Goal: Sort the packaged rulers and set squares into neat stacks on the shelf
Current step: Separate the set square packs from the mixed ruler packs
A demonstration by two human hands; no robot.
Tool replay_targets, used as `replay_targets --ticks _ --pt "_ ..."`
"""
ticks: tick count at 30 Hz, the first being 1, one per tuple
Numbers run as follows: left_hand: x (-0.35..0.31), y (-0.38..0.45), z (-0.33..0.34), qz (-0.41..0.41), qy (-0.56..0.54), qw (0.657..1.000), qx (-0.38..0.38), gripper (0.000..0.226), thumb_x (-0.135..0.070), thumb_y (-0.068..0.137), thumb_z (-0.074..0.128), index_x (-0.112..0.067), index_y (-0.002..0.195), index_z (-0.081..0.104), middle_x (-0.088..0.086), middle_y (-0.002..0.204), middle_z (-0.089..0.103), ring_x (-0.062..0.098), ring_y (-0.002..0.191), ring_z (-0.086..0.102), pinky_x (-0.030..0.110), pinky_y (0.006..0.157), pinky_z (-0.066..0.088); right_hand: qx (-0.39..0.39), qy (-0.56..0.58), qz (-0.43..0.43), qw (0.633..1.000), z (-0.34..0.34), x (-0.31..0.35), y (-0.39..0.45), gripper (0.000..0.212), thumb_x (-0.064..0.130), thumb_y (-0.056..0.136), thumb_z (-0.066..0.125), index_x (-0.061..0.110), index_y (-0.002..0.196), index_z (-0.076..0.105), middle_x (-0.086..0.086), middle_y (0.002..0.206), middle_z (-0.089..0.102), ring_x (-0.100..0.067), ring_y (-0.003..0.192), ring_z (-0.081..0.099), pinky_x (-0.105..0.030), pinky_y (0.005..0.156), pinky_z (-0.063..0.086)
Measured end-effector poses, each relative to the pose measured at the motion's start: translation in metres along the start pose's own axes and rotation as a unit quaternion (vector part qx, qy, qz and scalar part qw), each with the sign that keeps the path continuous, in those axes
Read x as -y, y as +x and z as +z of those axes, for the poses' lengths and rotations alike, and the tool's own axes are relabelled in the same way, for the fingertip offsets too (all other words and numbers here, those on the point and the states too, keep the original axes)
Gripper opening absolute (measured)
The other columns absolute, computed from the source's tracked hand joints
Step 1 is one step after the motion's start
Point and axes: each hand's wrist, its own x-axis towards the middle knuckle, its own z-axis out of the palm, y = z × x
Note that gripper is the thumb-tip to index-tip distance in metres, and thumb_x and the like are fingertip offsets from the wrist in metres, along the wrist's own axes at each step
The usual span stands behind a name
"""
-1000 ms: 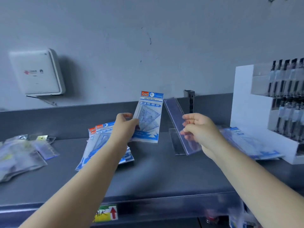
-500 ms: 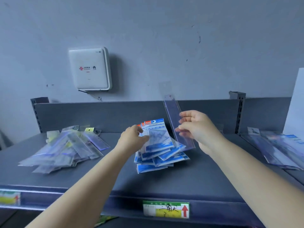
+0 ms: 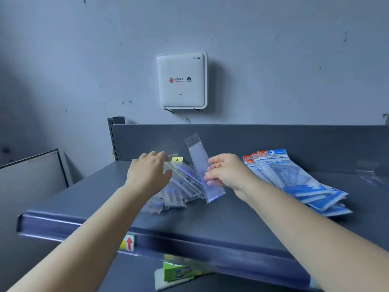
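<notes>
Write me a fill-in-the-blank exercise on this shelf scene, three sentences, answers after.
1. The clear packaged ruler is pinched by the person's ____ hand.
2. The blue-and-white set square packs lie to the ____ of the heap of clear ruler packs.
3. The white square router box is mounted on the ____, above the grey metal shelf.

Missing words: right; right; wall

Clear ruler packet [image 3: 202, 171] tilted upright, ruler pile [image 3: 179, 190] left, set-square stack [image 3: 299, 182] right

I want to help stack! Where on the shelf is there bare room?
Bare shelf along the front edge, and between the ruler pile and the set-square stack. Crowded around both hands, left and right.
</notes>
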Motion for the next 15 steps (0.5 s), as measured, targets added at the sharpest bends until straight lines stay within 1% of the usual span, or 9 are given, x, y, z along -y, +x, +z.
replay_targets --ticks 4,5,6,7,8,10,12,13,15 --pt "0.04 0.004 -0.005 0.007 0.062 0.998 0.0 0.035 -0.037 0.094 0.044 -0.021 0.124 0.047 0.0 0.12 0.054 0.024 0.112 0.048 0.032 0.091 0.037 -0.008 0.018 -0.025 0.999 0.048 0.011 0.022 0.04 -0.011 0.083 0.058 0.0 0.12 0.05 -0.004 0.083 0.054 -0.02 0.063 0.06 -0.025 0.065 0.053" --pt "0.047 0.005 -0.007 0.005 0.07 0.998 -0.003 0.033 -0.036 0.094 0.043 -0.02 0.122 0.048 0.0 0.118 0.054 0.024 0.111 0.048 0.032 0.09 0.037 -0.019 0.017 -0.038 0.999 0.057 0.014 0.029 0.041 -0.008 0.083 0.06 -0.001 0.122 0.049 -0.004 0.087 0.055 -0.022 0.067 0.062 -0.029 0.071 0.053" --pt "0.052 0.007 -0.008 0.003 0.077 0.997 -0.008 0.031 -0.034 0.094 0.043 -0.019 0.12 0.048 0.0 0.116 0.055 0.024 0.109 0.049 0.032 0.089 0.036 -0.035 -0.022 -0.055 0.998 0.065 0.016 0.036 0.044 -0.002 0.083 0.062 -0.002 0.125 0.048 -0.006 0.093 0.057 -0.026 0.078 0.064 -0.034 0.079 0.053" --pt "0.056 0.009 -0.01 0.004 0.082 0.997 -0.012 0.029 -0.032 0.094 0.042 -0.018 0.118 0.049 0.0 0.114 0.055 0.024 0.107 0.049 0.032 0.087 0.036 -0.05 -0.109 -0.07 0.99 0.071 0.018 0.042 0.048 0.006 0.084 0.064 -0.001 0.128 0.046 -0.008 0.102 0.058 -0.028 0.092 0.063 -0.038 0.087 0.051" --pt "0.059 0.01 -0.011 0.005 0.087 0.996 -0.015 0.028 -0.031 0.093 0.042 -0.017 0.117 0.049 0.0 0.113 0.056 0.024 0.106 0.05 0.032 0.086 0.035 -0.054 -0.219 -0.082 0.971 0.074 0.018 0.046 0.051 0.015 0.084 0.064 0.001 0.129 0.045 -0.009 0.112 0.057 -0.029 0.104 0.059 -0.038 0.091 0.048" --pt "0.057 0.012 -0.011 0.013 0.099 0.995 -0.018 0.026 -0.031 0.094 0.042 -0.018 0.115 0.049 0.0 0.111 0.056 0.024 0.105 0.05 0.031 0.085 0.035 -0.056 -0.411 -0.123 0.902 0.074 0.017 0.047 0.046 0.025 0.088 0.059 0.006 0.128 0.045 -0.008 0.124 0.05 -0.027 0.112 0.052 -0.036 0.089 0.046" --pt "0.049 0.014 -0.01 0.029 0.11 0.993 -0.023 0.026 -0.032 0.094 0.041 -0.018 0.114 0.049 -0.001 0.109 0.056 0.023 0.104 0.05 0.03 0.083 0.033 -0.069 -0.5 -0.169 0.846 0.064 0.016 0.041 0.036 0.024 0.091 0.051 0.011 0.125 0.048 -0.005 0.124 0.049 -0.025 0.111 0.05 -0.035 0.082 0.046" --pt "0.042 0.015 -0.009 0.037 0.114 0.992 -0.026 0.027 -0.033 0.094 0.041 -0.018 0.115 0.048 -0.002 0.108 0.056 0.023 0.104 0.051 0.03 0.081 0.031 -0.084 -0.539 -0.191 0.816 0.057 0.016 0.038 0.033 0.024 0.092 0.048 0.012 0.123 0.048 -0.004 0.123 0.05 -0.025 0.111 0.049 -0.033 0.079 0.043" --pt "0.025 0.018 -0.008 0.055 0.113 0.992 -0.031 0.029 -0.035 0.094 0.041 -0.018 0.117 0.048 -0.002 0.111 0.056 0.023 0.106 0.051 0.03 0.082 0.031 -0.111 -0.607 -0.227 0.753 0.039 0.017 0.029 0.03 0.025 0.092 0.045 0.013 0.12 0.049 -0.003 0.12 0.05 -0.024 0.111 0.048 -0.033 0.079 0.036"
